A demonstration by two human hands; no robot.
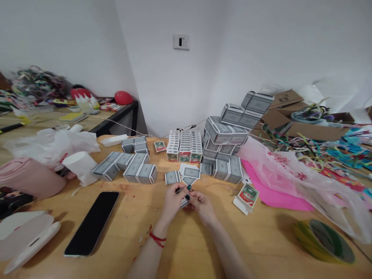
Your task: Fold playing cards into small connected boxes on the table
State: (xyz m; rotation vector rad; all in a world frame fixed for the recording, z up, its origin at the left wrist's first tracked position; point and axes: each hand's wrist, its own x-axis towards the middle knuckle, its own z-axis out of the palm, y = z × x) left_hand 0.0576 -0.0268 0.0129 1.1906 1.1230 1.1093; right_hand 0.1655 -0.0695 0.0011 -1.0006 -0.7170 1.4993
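My left hand [173,199] and my right hand [202,203] meet over the wooden table [186,248], both with fingers closed on a small stack of playing cards [184,203] between them. My left wrist wears a red string. Just beyond my fingers lie loose patterned cards [186,173]. Behind those stand rows of small card packs [184,146]. An open card pack with a red and green face [247,196] lies to the right of my right hand.
Grey patterned boxes [136,166] lie left of centre, and more are stacked [229,135] at the back right. A black phone [93,223] lies at the left, a tape roll [324,240] at the right, pink plastic bags [290,174] beyond it.
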